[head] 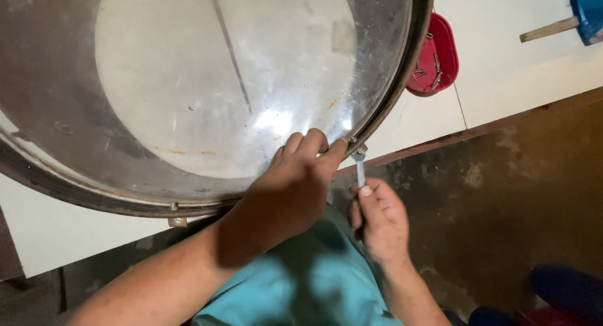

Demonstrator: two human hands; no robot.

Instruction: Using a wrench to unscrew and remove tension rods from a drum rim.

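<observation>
A large round drum (389, 106) with a clear, shiny skin and a dark metal rim lies flat on a white table (515, 75). My left hand (295, 181) presses on the skin and rim at the near edge, fingers curled over the hoop. Just to its right, my right hand (380, 219) grips a small silver wrench (360, 166) held upright. The wrench head sits on a tuning lug at the rim, beside my left fingertips.
A red oval tray (443, 43) with several metal bolts sits at the drum's right edge. A blue object with a wooden handle (549, 29) lies at the top right. Another lug bracket (177, 220) hangs off the near rim. Dark concrete floor (502, 200) lies beside the table.
</observation>
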